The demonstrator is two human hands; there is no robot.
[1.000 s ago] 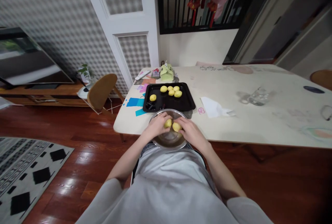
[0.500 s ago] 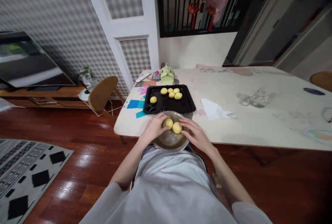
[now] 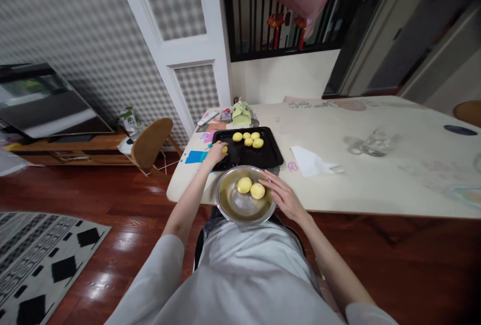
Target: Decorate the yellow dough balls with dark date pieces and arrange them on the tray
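Observation:
At the left end of the black tray (image 3: 268, 155), my left hand (image 3: 215, 153) has its fingers closed round a yellow lemon (image 3: 225, 149), mostly hidden by them. My right hand (image 3: 284, 195) is open, its fingers stretched over the right rim of a steel bowl (image 3: 246, 210). Its fingertips are close to the right one of two lemons inside the bowl, and I cannot tell if they touch. The left lemon (image 3: 244, 185) lies beside the right lemon (image 3: 257, 191). Several more lemons (image 3: 248, 142) are grouped on the tray's far half.
The white table (image 3: 319, 119) carries a light green box-like item (image 3: 241, 114) behind the tray. A white paper (image 3: 310, 161) and a clear glass vessel (image 3: 374, 145) are to the right. Blue paper (image 3: 196, 157) lies left of the tray. A wooden chair (image 3: 152, 145) is at the left.
My left hand has left the bowl and moved forward and left to the single lemon on the tray. My right hand stays at the bowl's rim; both lemons remain in the bowl.

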